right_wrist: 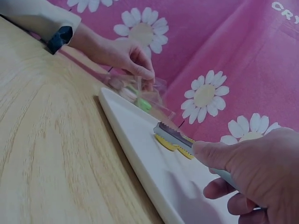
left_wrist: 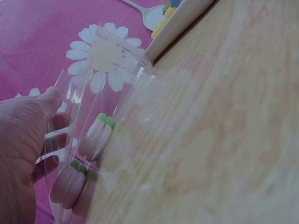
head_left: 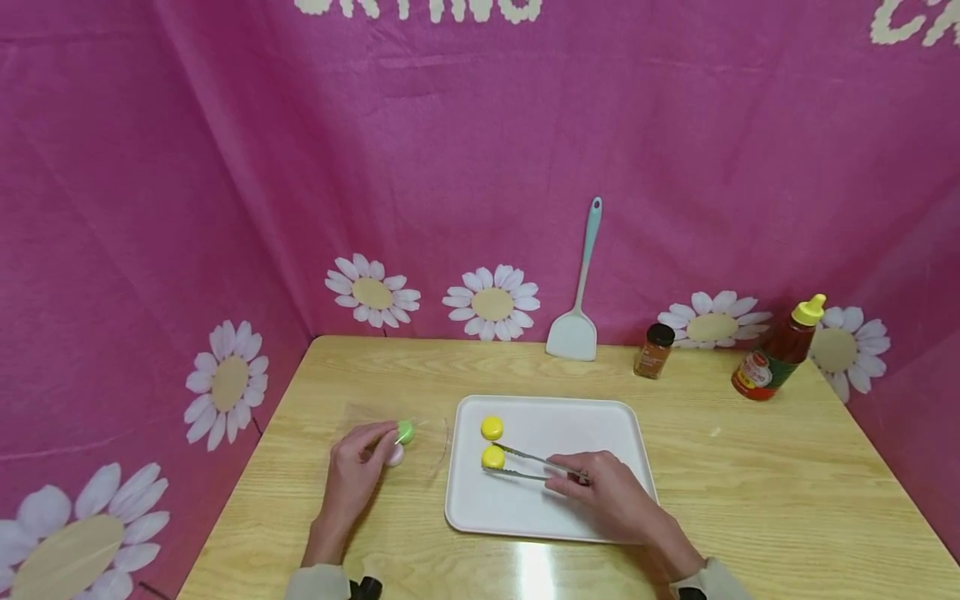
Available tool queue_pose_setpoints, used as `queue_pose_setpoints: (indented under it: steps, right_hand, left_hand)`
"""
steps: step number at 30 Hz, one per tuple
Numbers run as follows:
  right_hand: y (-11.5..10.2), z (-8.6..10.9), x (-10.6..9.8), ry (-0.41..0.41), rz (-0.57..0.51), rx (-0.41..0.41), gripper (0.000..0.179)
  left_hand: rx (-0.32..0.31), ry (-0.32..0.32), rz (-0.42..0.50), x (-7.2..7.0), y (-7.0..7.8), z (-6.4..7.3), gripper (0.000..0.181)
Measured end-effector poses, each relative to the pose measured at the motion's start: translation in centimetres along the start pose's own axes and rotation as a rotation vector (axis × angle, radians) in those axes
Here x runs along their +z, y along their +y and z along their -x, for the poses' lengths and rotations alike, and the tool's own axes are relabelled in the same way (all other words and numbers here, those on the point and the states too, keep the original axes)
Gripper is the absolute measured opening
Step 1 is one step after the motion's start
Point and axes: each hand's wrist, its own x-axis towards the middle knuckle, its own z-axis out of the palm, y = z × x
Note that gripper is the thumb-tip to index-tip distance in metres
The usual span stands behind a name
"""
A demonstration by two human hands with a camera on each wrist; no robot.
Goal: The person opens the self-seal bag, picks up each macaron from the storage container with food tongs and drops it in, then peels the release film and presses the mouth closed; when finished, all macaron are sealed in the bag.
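Note:
My left hand (head_left: 354, 468) pinches the edge of a clear plastic bag (left_wrist: 122, 45), left of the white tray (head_left: 570, 417). In the bag are macarons in green (head_left: 406, 431) and lilac (head_left: 395, 456); the left wrist view shows two-tone sides. My right hand (head_left: 606, 490) grips metal tongs (head_left: 525, 455) over the tray. The tongs' arms stand on either side of a yellow macaron (head_left: 492, 457) near the tray's left end. Just behind it on the tray lies another yellow macaron (head_left: 491, 427).
At the back of the table, a white spatula with a teal handle (head_left: 573, 335) leans against the pink cloth (head_left: 465, 167). To its right stand a dark-lidded spice jar (head_left: 652, 357) and a red sauce bottle with a yellow cap (head_left: 767, 365).

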Motion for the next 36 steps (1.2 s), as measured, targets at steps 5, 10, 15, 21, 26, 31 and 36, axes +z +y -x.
queue_pose_setpoints:
  steps: [5, 10, 15, 21, 26, 31, 36]
  right_hand:
    - [0.1, -0.2, 0.1, 0.01, 0.038, 0.009, 0.04]
    - [0.1, -0.3, 0.2, 0.011, 0.038, -0.016, 0.037]
    - [-0.1, -0.8, 0.5, 0.008, 0.015, -0.05, 0.037]
    - [-1.2, -2.3, 0.8, 0.016, -0.01, -0.064, 0.038]
    - [-2.2, -4.1, 1.2, 0.035, 0.026, -0.092, 0.036]
    - [-2.9, -5.8, 1.9, 0.028, 0.047, -0.126, 0.034]
    - [-3.5, -7.1, 3.1, 0.003, 0.052, -0.158, 0.024]
  left_hand:
    - [0.02, 0.006, -0.005, 0.0, 0.0, -0.1, 0.018]
    - [0.028, 0.011, -0.009, 0.0, 0.0, -0.2, 0.018]
    - [0.023, 0.01, -0.014, -0.1, 0.0, -0.2, 0.017]
    - [0.022, 0.009, -0.008, -0.2, -0.1, -0.2, 0.017]
    - [0.023, 0.008, -0.005, -0.2, -0.2, -0.1, 0.017]
    - [0.021, 0.007, 0.002, -0.2, -0.2, -0.1, 0.017]
    - [0.009, 0.003, 0.001, -0.2, -0.1, -0.1, 0.017]
